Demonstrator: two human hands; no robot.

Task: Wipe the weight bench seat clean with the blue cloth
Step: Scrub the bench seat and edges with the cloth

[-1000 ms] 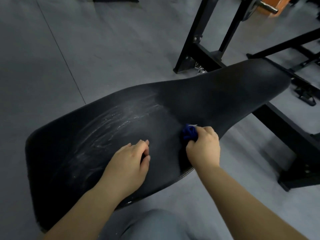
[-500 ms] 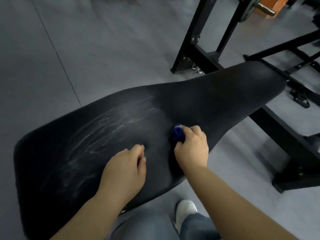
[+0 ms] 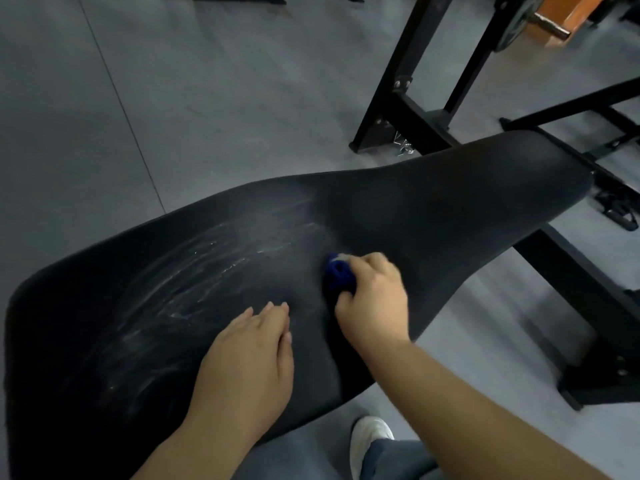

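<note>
While the left hand lies flat on the seat, the right hand grips one blue cloth. Both rest mid-seat.

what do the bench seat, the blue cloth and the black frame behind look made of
bench seat: looks like black vinyl or synthetic leather, matte and finely grained; whitish smears sit on its surface.
blue cloth: soft fabric, perhaps microfibre; it bunches in folds.
black frame: probably painted steel, with square tubes and bolted joints.

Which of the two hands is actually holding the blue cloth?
The right hand grips the bunched blue cloth; the left hand rests on the bench seat, holding nothing.
</note>
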